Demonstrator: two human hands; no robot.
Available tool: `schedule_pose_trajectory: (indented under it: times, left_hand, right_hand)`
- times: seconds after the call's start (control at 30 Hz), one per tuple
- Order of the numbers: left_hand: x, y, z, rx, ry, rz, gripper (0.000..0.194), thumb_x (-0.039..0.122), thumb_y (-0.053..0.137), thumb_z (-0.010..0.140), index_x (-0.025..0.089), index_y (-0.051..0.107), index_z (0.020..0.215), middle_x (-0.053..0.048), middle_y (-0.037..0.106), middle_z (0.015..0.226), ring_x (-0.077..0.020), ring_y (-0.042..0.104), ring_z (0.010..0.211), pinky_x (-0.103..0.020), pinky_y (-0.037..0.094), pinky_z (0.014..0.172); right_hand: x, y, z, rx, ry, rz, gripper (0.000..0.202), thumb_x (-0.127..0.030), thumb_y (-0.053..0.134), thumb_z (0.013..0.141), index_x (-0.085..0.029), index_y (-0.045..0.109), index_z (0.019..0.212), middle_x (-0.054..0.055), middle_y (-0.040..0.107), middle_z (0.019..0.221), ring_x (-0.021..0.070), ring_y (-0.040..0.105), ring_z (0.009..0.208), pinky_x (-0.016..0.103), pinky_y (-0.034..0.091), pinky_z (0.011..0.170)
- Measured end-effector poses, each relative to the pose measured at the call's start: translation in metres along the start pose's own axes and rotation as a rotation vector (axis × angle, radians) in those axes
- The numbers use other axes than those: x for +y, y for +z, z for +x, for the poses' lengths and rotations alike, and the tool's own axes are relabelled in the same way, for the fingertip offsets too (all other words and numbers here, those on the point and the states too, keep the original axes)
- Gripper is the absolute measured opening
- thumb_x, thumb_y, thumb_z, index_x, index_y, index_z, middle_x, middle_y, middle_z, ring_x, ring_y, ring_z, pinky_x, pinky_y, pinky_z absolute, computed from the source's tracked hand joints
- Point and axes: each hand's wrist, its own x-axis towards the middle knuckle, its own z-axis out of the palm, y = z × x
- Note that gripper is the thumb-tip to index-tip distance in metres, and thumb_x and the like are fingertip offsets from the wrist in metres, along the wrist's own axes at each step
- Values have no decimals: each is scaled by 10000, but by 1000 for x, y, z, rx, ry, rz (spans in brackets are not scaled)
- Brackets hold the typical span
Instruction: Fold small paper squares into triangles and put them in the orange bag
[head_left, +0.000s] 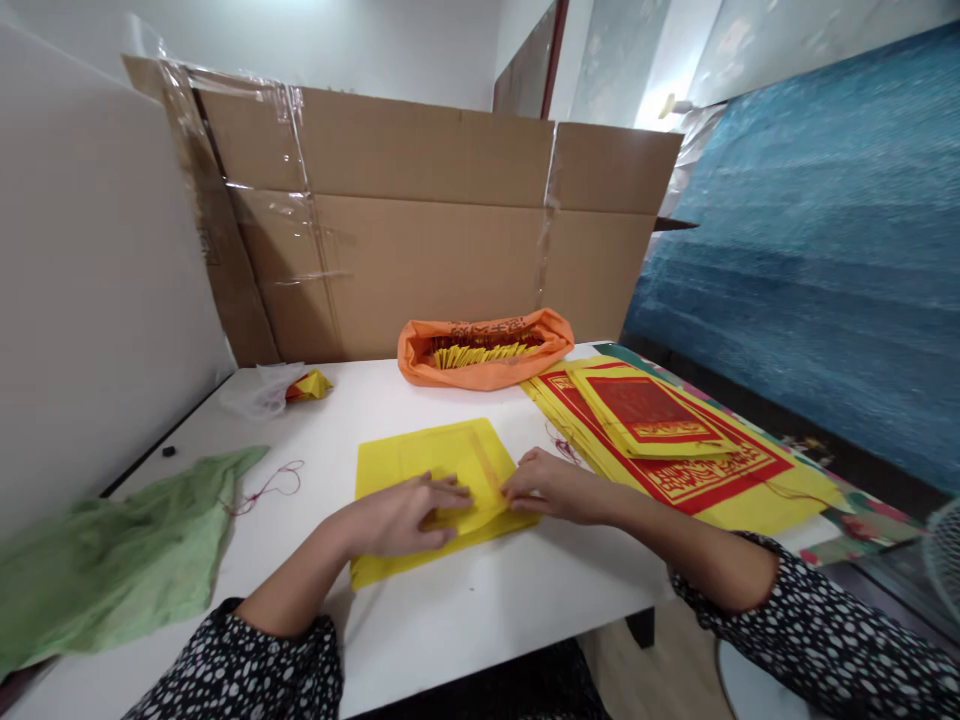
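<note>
A stack of yellow sheets (pixel 435 450) lies on the white table in front of me. My left hand (pixel 409 512) rests on the sheets near their front left, its fingers spread and pointing right. At the right edge of the stack, my right hand (pixel 551 485) has its fingertips pinched on the corner of the yellow sheet, which is slightly raised there. The underside of the sheets is hidden. To the right lie larger yellow sheets with red printed patterns (pixel 720 480), with smaller printed sheets (pixel 645 405) on top.
An orange bag (pixel 484 375) full of folded yellow pieces stands at the back of the table (pixel 450 630), before a cardboard wall (pixel 427 260). Green cloth (pixel 150 545), red string (pixel 262 490) and a clear plastic bag (pixel 262 390) lie left. More red string (pixel 564 445) lies right.
</note>
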Motion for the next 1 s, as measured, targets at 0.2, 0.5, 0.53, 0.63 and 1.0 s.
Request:
schedule_pose_trajectory:
  times: [0.2, 0.5, 0.53, 0.63, 1.0]
  left_hand:
    - [14, -36, -17, 263, -106, 104, 513, 400, 642, 848, 312, 531, 1342, -28, 652, 1253, -245, 645, 1091, -348, 513, 916]
    - [-3, 8, 6, 259, -175, 688, 491, 395, 412, 986, 221, 382, 1444, -121, 415, 1483, -327, 330, 1389, -565, 285, 1105]
    - [-12, 15, 8, 213, -231, 693, 493, 403, 408, 986, 236, 375, 1448, -126, 393, 1495, -354, 316, 1391, -605, 279, 1086]
    - [-33, 28, 12, 145, -337, 674, 493, 404, 345, 1003, 241, 340, 1468, -136, 335, 1525, -387, 287, 1395, -650, 276, 1053]
    - [-45, 35, 18, 210, -394, 706, 498, 405, 289, 1011, 199, 361, 1458, -163, 365, 1505, -390, 319, 1374, -685, 295, 1012]
  right_hand:
    - [13, 9, 35, -108, 6, -72, 206, -365, 532, 907, -218, 672, 878, 0, 705, 866, 172, 603, 764, 265, 416, 690]
    - [53, 51, 99, 65, 76, -236, 68, -229, 656, 776, -180, 620, 747, 4, 645, 773, 161, 556, 754, 241, 369, 694]
    - [56, 54, 100, 77, 81, -239, 70, -235, 649, 780, -181, 618, 748, 6, 646, 769, 164, 558, 754, 243, 368, 693]
    - [62, 58, 102, 95, 102, -234, 101, -266, 605, 813, -186, 609, 751, 2, 641, 728, 167, 558, 715, 247, 366, 664]
    - [69, 57, 109, 109, 192, -287, 135, -319, 588, 815, -203, 604, 749, 5, 655, 725, 175, 562, 699, 251, 358, 638]
